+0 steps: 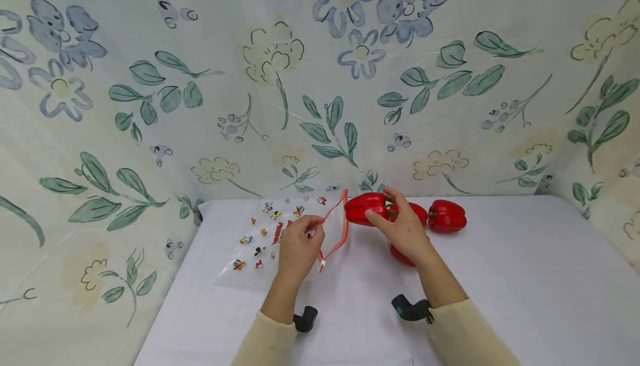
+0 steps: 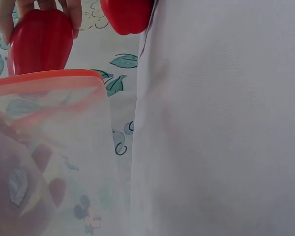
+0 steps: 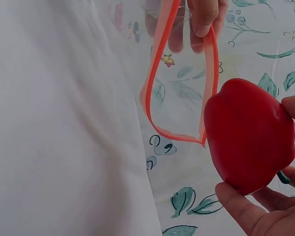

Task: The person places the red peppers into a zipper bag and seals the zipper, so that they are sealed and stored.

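Nearest, cream sleeves (image 1: 270, 338) at left and right, with black wrist devices (image 1: 410, 309) on their inner sides. Farther in, over the white table (image 1: 525, 271), at left, the left hand (image 1: 298, 250), thumb and fingers pinched on the red rim (image 3: 147, 108) of a clear bag (image 1: 265, 244). At right, the right hand (image 1: 407, 235), thumb and fingers curled round a red pepper (image 1: 364, 209) raised off the table, green stem toward the palm, blunt end toward the bag. Bag mouth spread and facing right, just beside the pepper; hard to tell whether touching. At the rim's near corner, a white tab (image 1: 322, 265); across the bag, cartoon prints and red lettering. Beneath the right hand, partly hidden, a second pepper (image 1: 401, 256); farther, behind the fingers, a third pepper (image 1: 420, 214), and just right of that, a fourth pepper (image 1: 448, 216). Farthest, past the table's edge, an upright pale cloth (image 1: 340, 105) with painted flowers and leaves.
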Motion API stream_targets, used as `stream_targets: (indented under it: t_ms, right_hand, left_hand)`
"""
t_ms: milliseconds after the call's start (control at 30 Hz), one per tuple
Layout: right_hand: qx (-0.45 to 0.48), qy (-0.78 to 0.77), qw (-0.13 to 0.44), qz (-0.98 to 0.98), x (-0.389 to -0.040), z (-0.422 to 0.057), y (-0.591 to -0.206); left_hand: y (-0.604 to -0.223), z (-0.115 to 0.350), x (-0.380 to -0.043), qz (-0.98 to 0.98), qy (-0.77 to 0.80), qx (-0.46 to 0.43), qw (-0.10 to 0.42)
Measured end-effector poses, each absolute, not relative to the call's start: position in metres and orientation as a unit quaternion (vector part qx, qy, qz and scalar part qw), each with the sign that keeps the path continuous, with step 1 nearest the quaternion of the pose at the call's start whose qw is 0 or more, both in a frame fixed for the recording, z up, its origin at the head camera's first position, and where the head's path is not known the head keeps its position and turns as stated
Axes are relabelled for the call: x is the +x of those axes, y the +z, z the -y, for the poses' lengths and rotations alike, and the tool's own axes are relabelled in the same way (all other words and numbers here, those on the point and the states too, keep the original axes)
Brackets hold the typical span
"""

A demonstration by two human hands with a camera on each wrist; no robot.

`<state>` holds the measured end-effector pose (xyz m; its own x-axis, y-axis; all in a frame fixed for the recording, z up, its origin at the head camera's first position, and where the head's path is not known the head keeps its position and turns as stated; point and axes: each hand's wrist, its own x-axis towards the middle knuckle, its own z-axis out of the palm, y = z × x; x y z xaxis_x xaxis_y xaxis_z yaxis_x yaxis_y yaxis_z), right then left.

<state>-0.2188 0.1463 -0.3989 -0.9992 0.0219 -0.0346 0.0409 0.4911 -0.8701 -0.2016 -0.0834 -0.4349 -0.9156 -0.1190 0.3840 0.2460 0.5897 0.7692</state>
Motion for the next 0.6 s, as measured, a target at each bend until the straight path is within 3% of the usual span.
stream_targets:
  t_ms: [600]
  right_hand:
    - [0.006,-0.536,0.009,-0.844,-0.230,-0.107,-0.415]
  left_hand:
    - [-0.434,0.087,-0.205,0.827,-0.530,0.031,0.186]
